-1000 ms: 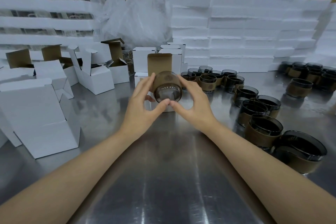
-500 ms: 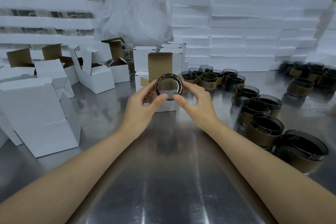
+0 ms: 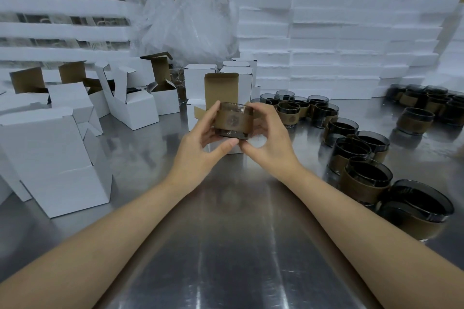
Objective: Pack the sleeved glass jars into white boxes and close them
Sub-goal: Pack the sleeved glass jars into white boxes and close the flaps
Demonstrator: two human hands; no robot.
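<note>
- You held one sleeved glass jar upright at the centre of the frame, its brown sleeve and round emblem facing you.
- Your left hand gripped the jar's left side, fingers curled behind it and thumb under its base.
- Your right hand gripped the right side the same way; the two thumb tips nearly met below the jar.
- The jar sat just in front of an open white box, whose brown-lined lid flap stood up behind it; whether jar and box touched, I cannot tell.
- More sleeved jars stood in a curved row on the metal table at the right of the frame.
- Open and closed white boxes filled the left side.
- White foam slabs were stacked at the upper right.
</note>
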